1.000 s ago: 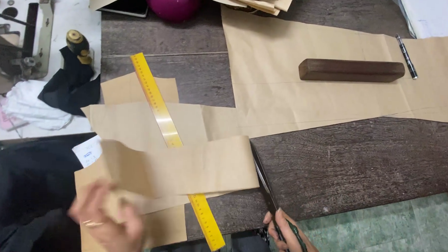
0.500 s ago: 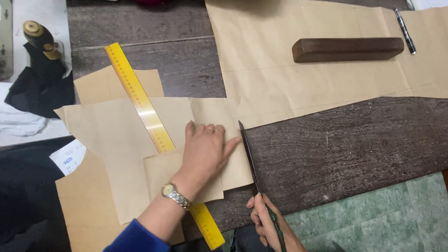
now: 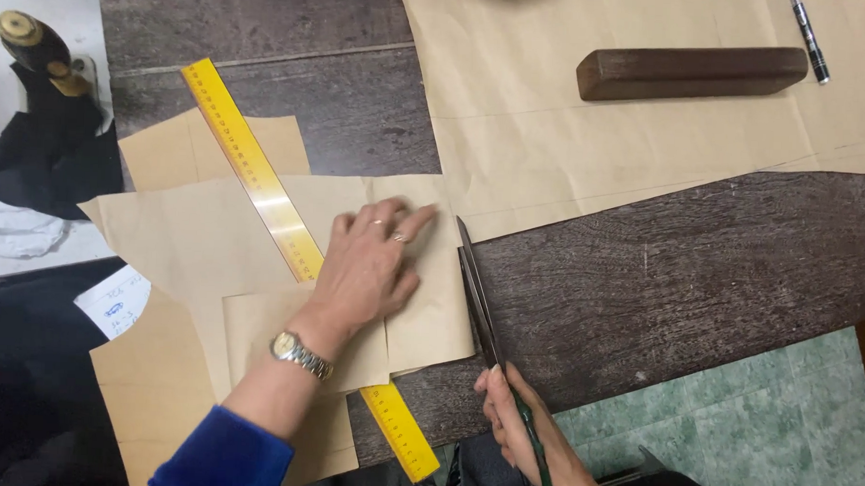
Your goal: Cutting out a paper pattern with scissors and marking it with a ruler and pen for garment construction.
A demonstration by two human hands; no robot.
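1. The left hand [image 3: 369, 265] lies flat, palm down, in the middle of the frame, its fingers spread and pressing on a sheet of brown pattern paper [image 3: 421, 300]. It grips nothing. A ring shows on one finger, a gold wristwatch [image 3: 301, 354] sits on the wrist, and a blue sleeve [image 3: 222, 454] covers the forearm at the lower left.
2. The right hand [image 3: 526, 433] comes in from the lower middle of the frame, closed around the handles of a pair of long dark scissors [image 3: 478, 297].
3. The scissor blades point up the frame, almost closed, running along the right edge of the pattern paper just beside the left fingertips.
4. A yellow ruler [image 3: 289, 233] lies diagonally from the upper left toward the lower middle, passing under the left hand and the paper pieces.
5. More brown paper pieces overlap at the left of the frame, on a dark wooden table [image 3: 661, 289].
6. A large brown paper sheet [image 3: 589, 143] fills the upper right, weighted by a dark wooden block [image 3: 692, 72]; a pen [image 3: 810, 41] lies just beside the block's right end.
7. Black cloth [image 3: 52, 153] and a thread spool [image 3: 32, 42] sit at the upper left edge.
8. A green tiled floor [image 3: 762, 427] shows at the lower right.
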